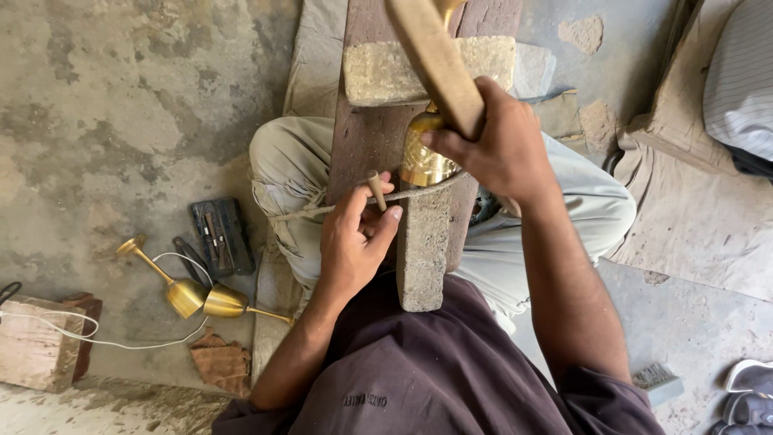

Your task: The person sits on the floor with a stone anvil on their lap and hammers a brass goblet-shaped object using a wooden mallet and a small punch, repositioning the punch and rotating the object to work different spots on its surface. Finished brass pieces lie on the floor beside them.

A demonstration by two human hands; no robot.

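The right hand (503, 145) was clenched round a wooden mallet (439, 60), raised over a brass goblet (424, 157) that lay braced against a stone block (424, 246) on the plank (366, 137). A cord (310, 211) ran across it (seemingly a tie-down, so the piece couldn't roll). The left hand (354, 242) pinched a small wooden peg (377, 192) upright beside the cup, steadying it. Two more goblets (201, 296) waited on the floor (105, 129), near a tool case (221, 236).

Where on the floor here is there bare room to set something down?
Bare concrete floor lies open at upper left, above the black tool case. More lies at lower right, beside the sandals. It is crowded around the two brass goblets, white cord and wooden block.
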